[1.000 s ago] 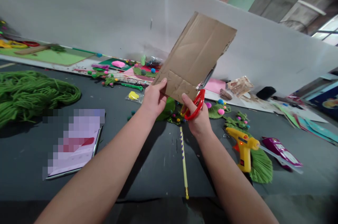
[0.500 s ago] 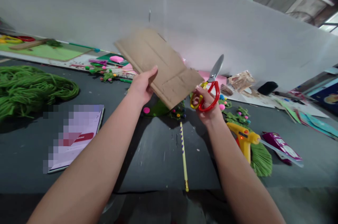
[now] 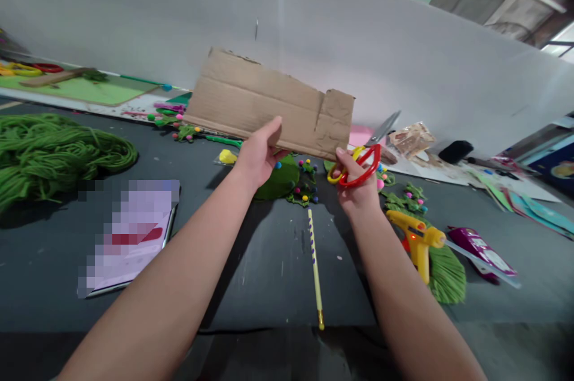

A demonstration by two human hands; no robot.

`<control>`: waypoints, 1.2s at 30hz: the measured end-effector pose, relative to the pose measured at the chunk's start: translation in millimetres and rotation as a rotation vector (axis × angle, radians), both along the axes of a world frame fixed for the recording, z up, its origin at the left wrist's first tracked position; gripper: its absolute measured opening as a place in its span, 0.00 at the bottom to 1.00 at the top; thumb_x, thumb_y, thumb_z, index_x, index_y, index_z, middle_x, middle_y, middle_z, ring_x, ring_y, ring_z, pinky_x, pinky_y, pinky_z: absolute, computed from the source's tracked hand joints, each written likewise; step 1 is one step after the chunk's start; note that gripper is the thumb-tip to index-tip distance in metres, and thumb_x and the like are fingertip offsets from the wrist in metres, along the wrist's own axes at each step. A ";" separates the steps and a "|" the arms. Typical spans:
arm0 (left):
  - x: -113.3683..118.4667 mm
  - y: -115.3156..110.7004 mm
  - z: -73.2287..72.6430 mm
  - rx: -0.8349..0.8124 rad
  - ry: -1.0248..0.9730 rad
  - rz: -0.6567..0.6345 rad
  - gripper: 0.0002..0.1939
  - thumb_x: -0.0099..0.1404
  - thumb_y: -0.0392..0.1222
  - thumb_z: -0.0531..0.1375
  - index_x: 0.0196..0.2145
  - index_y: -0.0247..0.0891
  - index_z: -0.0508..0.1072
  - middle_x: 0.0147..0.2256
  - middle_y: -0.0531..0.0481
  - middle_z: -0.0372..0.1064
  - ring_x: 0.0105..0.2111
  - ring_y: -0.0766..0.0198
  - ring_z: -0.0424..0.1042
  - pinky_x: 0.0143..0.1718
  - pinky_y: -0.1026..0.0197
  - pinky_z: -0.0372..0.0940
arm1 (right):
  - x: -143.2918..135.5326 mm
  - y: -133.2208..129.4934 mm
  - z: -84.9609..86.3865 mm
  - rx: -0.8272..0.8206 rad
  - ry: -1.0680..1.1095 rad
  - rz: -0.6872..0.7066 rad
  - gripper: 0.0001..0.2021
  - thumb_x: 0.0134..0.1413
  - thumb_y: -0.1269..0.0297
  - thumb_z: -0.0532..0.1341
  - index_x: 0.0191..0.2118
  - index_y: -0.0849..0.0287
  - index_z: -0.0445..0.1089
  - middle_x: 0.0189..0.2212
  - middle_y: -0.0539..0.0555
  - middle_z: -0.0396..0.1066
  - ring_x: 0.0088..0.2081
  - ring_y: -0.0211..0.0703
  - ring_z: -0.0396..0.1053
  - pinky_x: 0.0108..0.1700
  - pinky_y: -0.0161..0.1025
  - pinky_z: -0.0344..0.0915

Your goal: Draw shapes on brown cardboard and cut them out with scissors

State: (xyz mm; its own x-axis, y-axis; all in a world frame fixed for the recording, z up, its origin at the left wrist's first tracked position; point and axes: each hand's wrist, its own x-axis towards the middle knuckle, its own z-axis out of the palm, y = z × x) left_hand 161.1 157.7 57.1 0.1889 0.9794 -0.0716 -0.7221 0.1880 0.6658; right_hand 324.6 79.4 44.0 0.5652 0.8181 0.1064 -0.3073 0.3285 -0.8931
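Observation:
My left hand (image 3: 260,157) grips a brown cardboard piece (image 3: 264,97) by its lower edge, thumb on the front face. The cardboard is held up off the table, with star outlines drawn near its notched right end. Scissors (image 3: 370,157) with one red and one yellow handle are in my right hand (image 3: 356,183), blades pointing up and right. My right fingertips are at the cardboard's lower right corner. Below the cardboard, a green round piece (image 3: 280,180) and small green shapes with coloured pompoms (image 3: 305,192) lie on the table. A pale yellow pencil (image 3: 316,273) lies between my arms.
Green yarn (image 3: 58,154) and a phone or tablet (image 3: 134,237) are at the left. On the right are a yellow glue gun (image 3: 417,237) with its light on, a green yarn bundle (image 3: 448,273) and a purple packet (image 3: 479,249). A grey-white partition (image 3: 179,16) stands behind.
The cardboard has turned to a more level position, its right end rising and its left end dropping. The scissors have tilted further right in my right hand.

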 end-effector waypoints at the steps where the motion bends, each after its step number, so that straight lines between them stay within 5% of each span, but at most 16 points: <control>1: -0.9 0.9 0.7 0.000 0.008 -0.001 0.07 0.62 0.39 0.70 0.37 0.37 0.78 0.42 0.44 0.80 0.50 0.50 0.78 0.49 0.51 0.76 | 3.1 0.1 0.9 -0.006 0.001 -0.032 0.21 0.36 0.62 0.78 0.31 0.56 0.65 0.21 0.41 0.65 0.19 0.28 0.61 0.19 0.28 0.61; 4: -3.8 5.3 3.9 0.011 -0.020 0.061 0.09 0.63 0.42 0.70 0.38 0.38 0.77 0.42 0.45 0.80 0.48 0.54 0.79 0.47 0.55 0.77 | 6.5 -1.4 3.5 -0.068 0.003 -0.019 0.20 0.42 0.54 0.74 0.28 0.57 0.64 0.21 0.45 0.69 0.18 0.30 0.62 0.18 0.29 0.59; 10: -19.2 18.7 13.7 0.025 -0.123 0.233 0.09 0.69 0.49 0.65 0.39 0.41 0.75 0.47 0.50 0.79 0.47 0.63 0.79 0.46 0.64 0.76 | -18.3 -10.6 3.6 -0.273 -0.074 0.396 0.24 0.53 0.39 0.65 0.30 0.58 0.66 0.16 0.45 0.62 0.14 0.31 0.57 0.16 0.30 0.52; 19: -30.3 30.6 8.0 -0.050 -0.086 0.391 0.12 0.69 0.54 0.65 0.37 0.44 0.74 0.47 0.49 0.79 0.50 0.64 0.78 0.47 0.66 0.74 | -45.9 -28.7 8.6 -0.436 -0.309 0.722 0.33 0.49 0.27 0.62 0.35 0.58 0.64 0.21 0.44 0.61 0.19 0.30 0.56 0.22 0.29 0.54; 28: -2.2 10.3 4.4 0.000 -0.021 0.318 0.09 0.64 0.46 0.70 0.37 0.41 0.77 0.51 0.47 0.78 0.51 0.59 0.77 0.46 0.61 0.74 | -52.1 -21.7 -1.9 -0.350 -0.300 0.608 0.28 0.55 0.32 0.61 0.31 0.57 0.62 0.19 0.43 0.60 0.16 0.31 0.56 0.19 0.31 0.54; 36: -6.3 10.5 8.7 0.023 -0.076 0.325 0.07 0.64 0.44 0.69 0.37 0.41 0.76 0.48 0.47 0.79 0.51 0.57 0.78 0.50 0.58 0.75 | -55.8 -22.2 -4.0 -0.370 -0.319 0.635 0.30 0.53 0.29 0.60 0.32 0.56 0.60 0.18 0.42 0.60 0.16 0.31 0.57 0.18 0.31 0.53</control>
